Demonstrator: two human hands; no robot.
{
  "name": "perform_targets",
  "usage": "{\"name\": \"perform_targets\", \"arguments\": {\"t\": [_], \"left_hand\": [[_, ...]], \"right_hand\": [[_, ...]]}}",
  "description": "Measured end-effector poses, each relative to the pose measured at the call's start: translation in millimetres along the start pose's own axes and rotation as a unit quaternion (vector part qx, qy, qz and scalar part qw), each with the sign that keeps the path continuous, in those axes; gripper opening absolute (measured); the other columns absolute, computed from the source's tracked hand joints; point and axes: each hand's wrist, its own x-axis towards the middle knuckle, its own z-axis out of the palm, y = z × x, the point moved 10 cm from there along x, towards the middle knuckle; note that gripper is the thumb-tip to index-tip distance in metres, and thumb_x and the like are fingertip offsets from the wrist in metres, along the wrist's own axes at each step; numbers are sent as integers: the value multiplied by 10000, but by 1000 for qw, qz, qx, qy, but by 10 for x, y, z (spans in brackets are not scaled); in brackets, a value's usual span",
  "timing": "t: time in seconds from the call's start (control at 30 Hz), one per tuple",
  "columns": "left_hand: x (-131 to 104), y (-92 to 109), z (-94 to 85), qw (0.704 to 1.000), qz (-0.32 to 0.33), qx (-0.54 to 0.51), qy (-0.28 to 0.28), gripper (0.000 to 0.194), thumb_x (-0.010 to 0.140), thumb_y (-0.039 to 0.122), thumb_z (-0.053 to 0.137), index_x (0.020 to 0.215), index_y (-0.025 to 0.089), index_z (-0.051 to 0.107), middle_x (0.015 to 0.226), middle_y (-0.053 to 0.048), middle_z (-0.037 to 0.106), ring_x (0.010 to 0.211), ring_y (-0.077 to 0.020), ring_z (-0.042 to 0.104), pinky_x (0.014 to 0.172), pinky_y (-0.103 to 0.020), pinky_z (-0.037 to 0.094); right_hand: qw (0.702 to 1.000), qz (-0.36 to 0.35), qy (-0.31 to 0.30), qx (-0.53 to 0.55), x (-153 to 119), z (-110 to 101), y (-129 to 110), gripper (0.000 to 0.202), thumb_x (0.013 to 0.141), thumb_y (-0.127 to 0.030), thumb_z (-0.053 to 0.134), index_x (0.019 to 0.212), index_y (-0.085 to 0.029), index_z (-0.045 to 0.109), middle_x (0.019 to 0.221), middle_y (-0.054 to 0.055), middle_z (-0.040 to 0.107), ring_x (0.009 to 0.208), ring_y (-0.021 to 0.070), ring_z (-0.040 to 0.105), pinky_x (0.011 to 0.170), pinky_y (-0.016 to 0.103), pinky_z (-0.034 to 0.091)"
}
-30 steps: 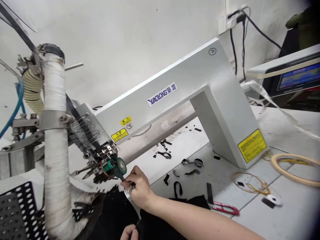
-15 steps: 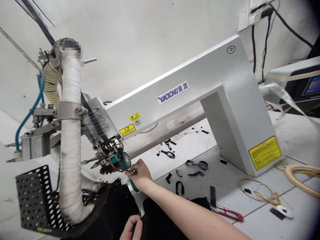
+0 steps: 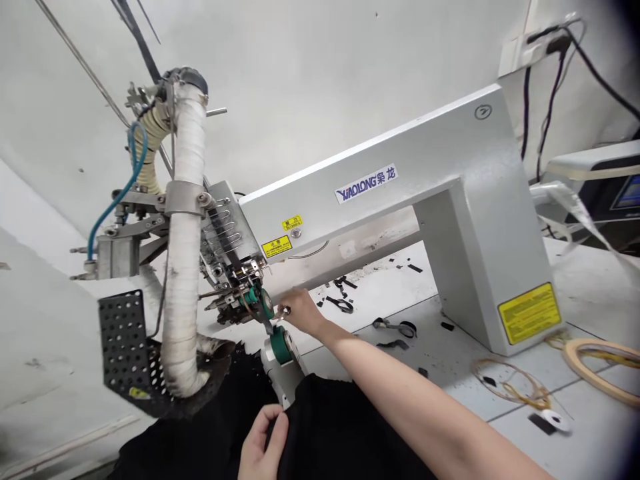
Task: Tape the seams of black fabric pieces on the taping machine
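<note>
Black fabric hangs over the lower arm of a grey machine. At the bottom centre, my left hand pinches the edge of this fabric between thumb and fingers. My right hand is closed around a small metal tool, just right of the upper green roller. The lower green roller shows below it, with a gap between the two rollers. A dark strip hangs down from the upper roller toward the lower one.
A white-wrapped pipe and a perforated black guard stand on the left. Black scraps lie on the white table. Tape rings and a small white spool are at the right.
My right hand has lifted away from the lower roller, which is now uncovered. The fabric is bunched higher beside the lower arm and covers the red-handled tool. The camera view has shifted.
</note>
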Motion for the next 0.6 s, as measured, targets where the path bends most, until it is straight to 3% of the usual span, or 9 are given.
{"name": "perform_targets", "arguments": {"t": [0.1,0.17,0.2,0.3,0.33,0.4,0.5,0.6], "left_hand": [[55,29,122,999,-2,-16,-47,417,619,563,720,734,177,612,640,17,536,610,-103,441,588,-224,372],[83,47,229,995,-14,-27,-90,393,641,535,719,747,174,605,631,24,532,586,-87,434,572,-212,360],[96,59,277,993,-19,-33,-112,377,654,518,718,767,176,608,640,23,542,588,-84,443,574,-207,361],[165,130,352,986,-15,-43,-163,327,674,458,728,801,179,616,679,18,578,608,-82,480,590,-199,382],[209,163,332,986,-7,-45,-163,321,671,446,734,803,178,616,682,17,588,607,-83,491,590,-197,390],[326,214,217,990,5,-57,-131,332,653,438,749,809,176,615,669,16,604,588,-84,510,573,-195,402],[500,232,19,993,2,-92,-70,382,618,436,771,839,169,611,638,15,618,558,-98,543,542,-201,422],[635,234,-43,990,-5,-125,-66,409,588,412,794,853,163,609,628,15,631,547,-109,570,534,-205,443]], "right_hand": [[999,26,35,-18,-208,-293,67,125,791,-273,658,737,-166,695,768,85,658,796,218,566,732,331,393],[997,38,34,51,-468,-454,-5,234,862,-321,564,741,-164,688,756,83,648,761,196,564,729,322,405],[991,37,-3,125,-610,-454,-83,277,881,-353,528,747,-170,686,751,70,645,744,182,566,721,308,414],[927,65,-224,294,-1075,-193,-363,277,873,-393,515,844,-184,694,788,39,648,744,164,578,683,272,430],[908,94,-275,300,-1205,-127,-386,272,856,-396,533,844,-177,694,768,33,640,725,163,571,662,268,424],[897,157,-306,277,-1326,-93,-314,266,826,-398,561,824,-165,691,730,23,618,692,158,543,640,266,403],[899,187,-303,255,-1286,-96,-255,243,776,-404,619,831,-175,676,762,9,600,706,151,510,643,258,375],[916,211,-260,220,-1150,-140,-218,219,756,-388,631,724,-171,624,663,-17,523,651,128,454,601,245,332]]}}
